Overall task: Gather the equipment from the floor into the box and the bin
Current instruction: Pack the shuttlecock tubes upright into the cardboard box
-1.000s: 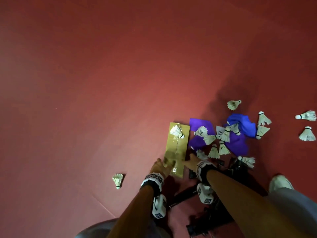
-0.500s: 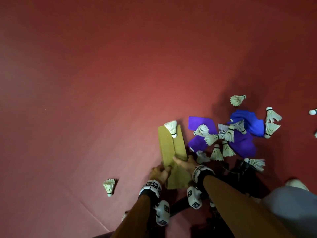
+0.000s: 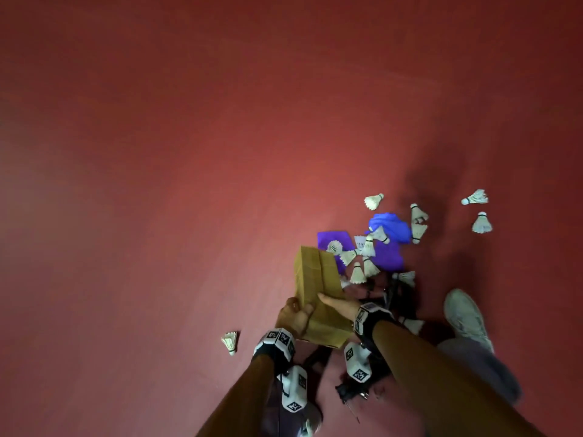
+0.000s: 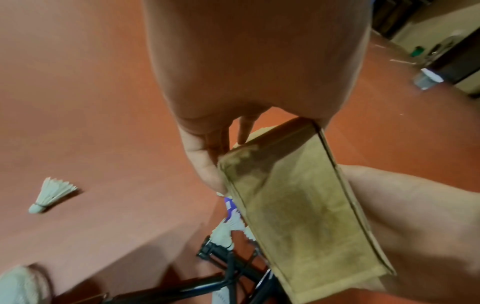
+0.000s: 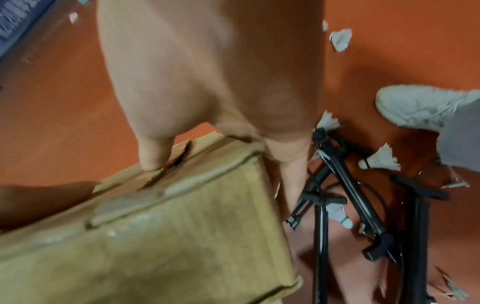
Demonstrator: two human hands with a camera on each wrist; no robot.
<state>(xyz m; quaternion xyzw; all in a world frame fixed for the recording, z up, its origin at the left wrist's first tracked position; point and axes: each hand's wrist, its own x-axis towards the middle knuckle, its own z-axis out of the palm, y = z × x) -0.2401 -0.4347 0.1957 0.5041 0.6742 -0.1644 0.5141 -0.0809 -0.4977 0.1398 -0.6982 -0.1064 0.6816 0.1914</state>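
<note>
Box (image 3: 318, 298) now raised, tilted, between both hands (image 3: 318, 313)

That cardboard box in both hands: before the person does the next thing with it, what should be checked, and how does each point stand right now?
1. Box held firmly: ok. The left hand and right hand both grip the cardboard box.
2. Box clear of the floor: ok, it is tilted up off the red floor.
3. Box open, ready to take things: cannot tell; the flaps look closed along a seam.
4. Equipment left to gather: not ok. Shuttlecocks lie in a cluster on purple cloths, and a lone shuttlecock lies to the left.
5. Footing: not ok. A black folding stand lies beside the shoe.
6. Bin location: cannot tell.
</note>
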